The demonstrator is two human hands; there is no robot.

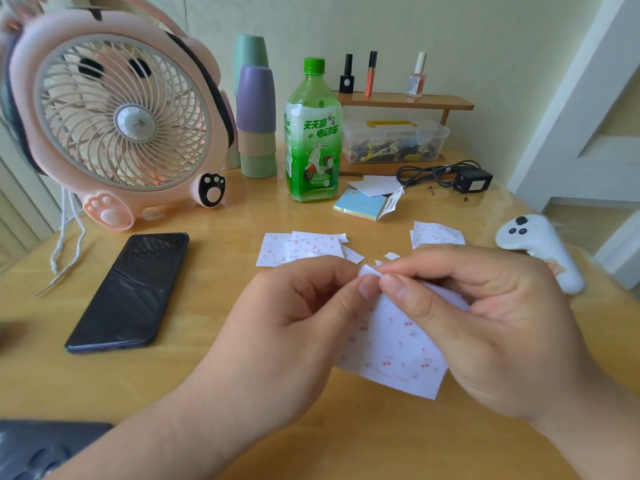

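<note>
A white paper sheet printed with small red cherries (394, 344) hangs between both hands above the wooden table (194, 368). My left hand (294, 323) pinches its top corner with thumb and forefinger. My right hand (485, 320) pinches the same corner from the right, thumb tip against the left thumb. Cut pieces of the same cherry paper (298, 249) lie on the table behind the hands, and another piece (438, 233) lies further right.
A black phone (130, 292) lies at left. Behind it stands a pink fan (117, 116), stacked cups (256, 123) and a green bottle (313, 133). A sticky note pad (362, 204), a clear box (394, 140), a charger (472, 181) and a white controller (540, 247) sit at right.
</note>
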